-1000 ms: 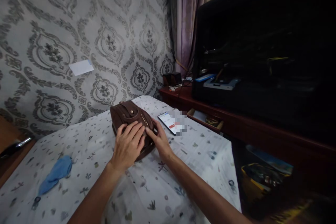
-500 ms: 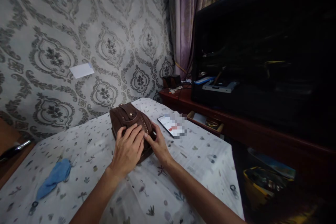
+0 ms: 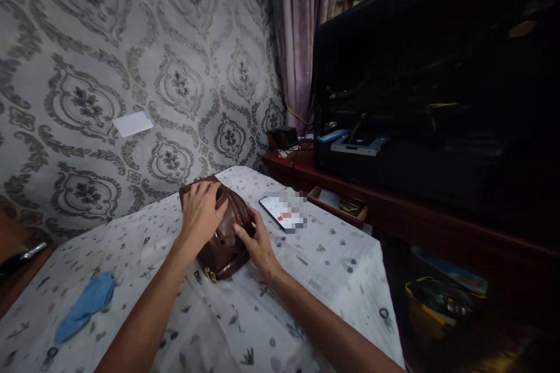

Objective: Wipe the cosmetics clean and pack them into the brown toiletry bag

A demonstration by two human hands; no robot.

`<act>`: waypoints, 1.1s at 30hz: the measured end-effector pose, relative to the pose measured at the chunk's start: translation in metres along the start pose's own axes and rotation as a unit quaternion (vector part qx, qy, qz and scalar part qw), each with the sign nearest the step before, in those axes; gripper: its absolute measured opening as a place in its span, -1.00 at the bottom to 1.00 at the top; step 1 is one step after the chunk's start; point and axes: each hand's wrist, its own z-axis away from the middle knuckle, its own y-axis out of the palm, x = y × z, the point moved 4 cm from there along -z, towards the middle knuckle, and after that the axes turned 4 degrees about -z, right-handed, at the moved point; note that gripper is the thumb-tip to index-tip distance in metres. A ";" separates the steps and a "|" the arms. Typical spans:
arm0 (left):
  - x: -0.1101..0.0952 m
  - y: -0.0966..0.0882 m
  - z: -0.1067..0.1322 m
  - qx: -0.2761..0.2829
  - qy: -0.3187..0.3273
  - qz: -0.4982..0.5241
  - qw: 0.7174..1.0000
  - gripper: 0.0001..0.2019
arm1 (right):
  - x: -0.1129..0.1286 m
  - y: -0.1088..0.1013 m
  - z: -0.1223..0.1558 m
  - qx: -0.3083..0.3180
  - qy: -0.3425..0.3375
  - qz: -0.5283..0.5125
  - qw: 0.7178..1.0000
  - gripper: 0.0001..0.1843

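A small brown leather bag [image 3: 224, 245] with gold zips lies on a bed covered by a white patterned sheet [image 3: 324, 268]. My left hand [image 3: 199, 210] rests on the far top of the bag, fingers curled over its upper edge. At the bag's right side, my right hand [image 3: 257, 242] has thumb and fingers pinched against the leather near a zip. What the fingertips grip is too small to make out. A smartphone [image 3: 280, 213] with a lit screen lies on the sheet just right of the bag.
A blue cloth [image 3: 85, 306] lies on the sheet at the left. A dark wooden TV stand [image 3: 394, 210] carries a large black television [image 3: 437, 81] on the right. Patterned wallpaper and a purple curtain [image 3: 301, 35] stand behind. A yellow-rimmed container [image 3: 437, 303] sits on the floor.
My left hand has slid from the near middle of the bag up to its far top. The right hand stayed at the bag's right side. The view shifted slightly.
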 end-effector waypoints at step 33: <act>0.068 -0.002 0.042 0.036 -0.168 0.291 0.941 -0.72 | 0.036 0.007 0.014 0.013 -0.232 0.251 0.940 -0.60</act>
